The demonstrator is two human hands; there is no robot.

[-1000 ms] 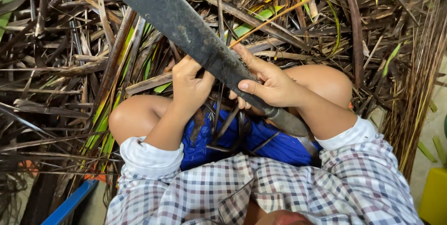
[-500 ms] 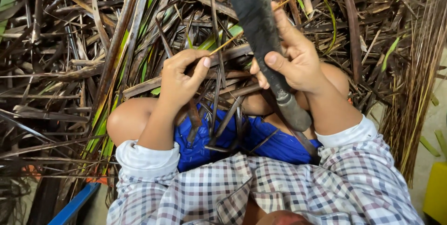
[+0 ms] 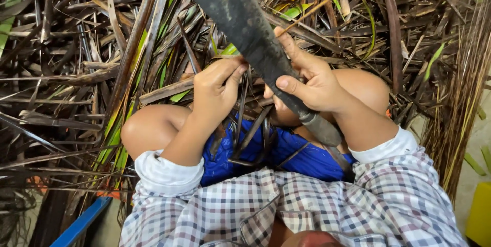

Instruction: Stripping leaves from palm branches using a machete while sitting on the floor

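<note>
**Dark steel blade held over a heap of dried palm strips**

Dark, dull metal fills the upper middle of the view: a long machete [image 3: 240, 19] is gripped by the right hand [image 3: 307, 86] just above its rounded handle [image 3: 321, 128], with the blade slanting up and to the left, out past the top edge. The fingers are wrapped tight around the base of the blade, and the thumb is laid flat along its near face. The handle end is pointed down towards the lap.

Just left of the blade, thin dark leaf strips [image 3: 244, 124] are pinched by the left hand [image 3: 217, 91]; its fingers are curled together around their upper ends, and the thumb tip is pressed close to the blade's edge. Whether the blade is actually touched by the thumb cannot be told. The strips are left hanging down between the two bare knees, over a blue cloth [image 3: 291, 157] spread across the lap.

Both forearms are covered by rolled sleeves of a checked shirt [image 3: 327, 206]. All around the knees a thick pile of brown and green palm fronds [image 3: 92, 68] is heaped. A blue bar [image 3: 79, 224] is seen at the lower left corner and a yellow object [image 3: 478, 216] at the lower right.
</note>
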